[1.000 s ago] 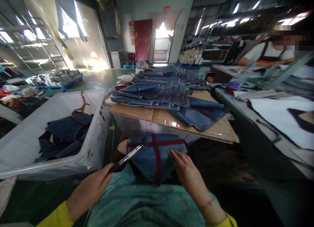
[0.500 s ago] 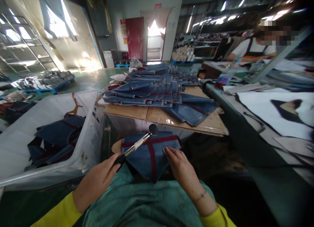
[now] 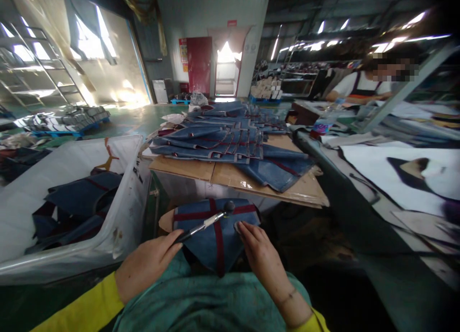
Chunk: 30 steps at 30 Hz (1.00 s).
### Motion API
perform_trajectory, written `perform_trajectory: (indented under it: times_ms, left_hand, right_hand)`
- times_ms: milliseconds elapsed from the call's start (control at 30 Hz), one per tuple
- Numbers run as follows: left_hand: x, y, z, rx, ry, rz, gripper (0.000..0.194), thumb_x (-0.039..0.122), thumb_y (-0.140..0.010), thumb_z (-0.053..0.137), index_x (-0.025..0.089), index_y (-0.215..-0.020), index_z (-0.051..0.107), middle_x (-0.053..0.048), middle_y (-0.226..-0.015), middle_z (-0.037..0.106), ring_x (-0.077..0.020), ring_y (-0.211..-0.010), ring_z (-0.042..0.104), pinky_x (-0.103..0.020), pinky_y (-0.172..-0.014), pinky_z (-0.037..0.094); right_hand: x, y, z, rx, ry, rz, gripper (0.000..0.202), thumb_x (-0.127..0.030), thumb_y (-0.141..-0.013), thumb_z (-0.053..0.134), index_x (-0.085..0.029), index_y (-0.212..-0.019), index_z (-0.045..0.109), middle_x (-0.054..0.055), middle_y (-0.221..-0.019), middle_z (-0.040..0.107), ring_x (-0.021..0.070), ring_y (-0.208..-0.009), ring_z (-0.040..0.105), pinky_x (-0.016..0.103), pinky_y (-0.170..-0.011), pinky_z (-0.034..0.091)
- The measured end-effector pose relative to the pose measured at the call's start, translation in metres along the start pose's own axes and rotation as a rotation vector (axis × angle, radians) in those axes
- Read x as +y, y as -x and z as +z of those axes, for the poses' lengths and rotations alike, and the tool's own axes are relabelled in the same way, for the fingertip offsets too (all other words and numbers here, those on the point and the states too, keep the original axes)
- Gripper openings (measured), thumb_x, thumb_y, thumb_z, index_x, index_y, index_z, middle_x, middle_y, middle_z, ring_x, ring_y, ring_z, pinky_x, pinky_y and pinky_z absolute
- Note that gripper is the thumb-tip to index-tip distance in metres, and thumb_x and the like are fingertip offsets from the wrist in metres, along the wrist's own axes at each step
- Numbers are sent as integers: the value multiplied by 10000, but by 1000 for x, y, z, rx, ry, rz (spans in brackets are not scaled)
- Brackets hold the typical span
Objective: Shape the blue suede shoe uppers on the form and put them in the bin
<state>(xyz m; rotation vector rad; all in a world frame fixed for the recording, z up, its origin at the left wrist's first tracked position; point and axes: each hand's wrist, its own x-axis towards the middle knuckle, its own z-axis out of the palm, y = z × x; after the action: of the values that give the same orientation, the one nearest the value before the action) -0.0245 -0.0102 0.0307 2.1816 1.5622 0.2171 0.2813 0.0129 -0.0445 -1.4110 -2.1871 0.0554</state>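
Observation:
In my left hand [image 3: 153, 257] is a hammer [image 3: 201, 226] with a black handle, a shiny metal shaft and a round dark head. Its head is over the far right part of a blue leather-like piece [image 3: 199, 236] with crossing dark red stripes; I cannot tell whether they touch. The piece lies in front of my lap, a tan flap showing at its left end. My right hand [image 3: 260, 250] is closed at the piece's right side, fingertips pinching a small greyish edge there. What supports the piece is hidden beneath it.
Ahead, cardboard [image 3: 187, 165] bears overlapping blue striped pieces [image 3: 215, 140]. A white bin [image 3: 125, 198] with more blue pieces stands at left. On the right are a dark-edged worktable [image 3: 334, 178], a bottle [image 3: 322, 125] and a co-worker [image 3: 359, 83].
The hammer has tipped lower, its head coming down from beyond the piece's far edge to over its surface. My right hand keeps its pinch. The whole view has shifted slightly.

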Motion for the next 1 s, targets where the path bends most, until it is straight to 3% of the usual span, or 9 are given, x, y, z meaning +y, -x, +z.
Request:
perform_trajectory:
  times_ms: [100, 167, 267, 400, 533, 667, 867, 933, 1000]
  left_hand:
    - [18, -15, -2, 42, 19, 49, 436, 433, -952, 301, 278, -1349, 395, -32, -1198, 621, -190, -1078, 598, -323, -928, 467]
    - [26, -26, -2, 9, -6, 77, 442, 427, -951, 305, 245, -1339, 412, -52, -1177, 633, -208, -1064, 608, -339, -923, 470]
    - [34, -40, 1, -32, -64, 114, 435, 430, -949, 308, 240, -1315, 446, -61, -1163, 642, -223, -1054, 613, -359, -917, 474]
    - [41, -54, 2, 38, -45, 168, 443, 425, -957, 282, 262, -1356, 382, -46, -1191, 625, -197, -1076, 598, -334, -942, 452]
    - [48, -65, -3, 2, -112, 162, 436, 425, -951, 297, 235, -1314, 449, -70, -1101, 665, -230, -1000, 635, -361, -877, 485]
    - [57, -71, -9, 98, -134, 208, 451, 423, -960, 263, 245, -1354, 392, -68, -1135, 648, -219, -1029, 620, -362, -896, 473]
    - [37, -67, 5, 48, -141, 196, 415, 422, -947, 335, 254, -1302, 467, -46, -1068, 676, -201, -971, 642, -319, -864, 487]
    - [26, -73, -3, 98, -110, 158, 415, 431, -949, 326, 267, -1308, 453, -31, -1160, 640, -191, -1040, 613, -316, -913, 461]
    - [16, -88, -24, 208, -97, 118, 419, 433, -952, 314, 265, -1320, 426, -25, -1238, 595, -183, -1090, 585, -300, -935, 440]
  right_hand:
    - [2, 1, 2, 25, 7, -5, 378, -173, -906, 428, -169, -1277, 501, 105, -1184, 565, 219, -1081, 512, 397, -949, 465]
    - [3, 2, 3, 45, 2, -9, 374, -182, -909, 424, -175, -1274, 505, 106, -1183, 568, 219, -1087, 514, 393, -949, 466]
    - [3, 3, 1, 47, 1, -16, 369, -184, -909, 424, -181, -1267, 513, 103, -1168, 579, 214, -1069, 528, 388, -940, 475]
    - [3, 2, 1, 57, -1, -4, 365, -195, -911, 424, -185, -1263, 518, 104, -1177, 577, 215, -1071, 531, 388, -934, 479]
    - [3, 1, 1, 57, -6, -6, 363, -190, -911, 422, -184, -1260, 520, 106, -1172, 581, 207, -1066, 539, 371, -919, 492]
    - [3, 1, 0, 50, -21, -16, 359, -192, -916, 414, -187, -1260, 516, 105, -1173, 581, 202, -1070, 540, 376, -932, 487]
    - [6, 2, -1, 47, -13, -18, 366, -194, -913, 421, -193, -1270, 504, 104, -1165, 582, 204, -1071, 539, 368, -913, 500]
    - [7, 3, 1, 40, -4, -13, 370, -188, -908, 431, -186, -1271, 502, 102, -1168, 581, 204, -1072, 537, 367, -925, 492]
    - [9, 3, 3, 56, 2, -8, 368, -184, -907, 431, -185, -1267, 506, 101, -1168, 582, 206, -1072, 538, 369, -925, 491]
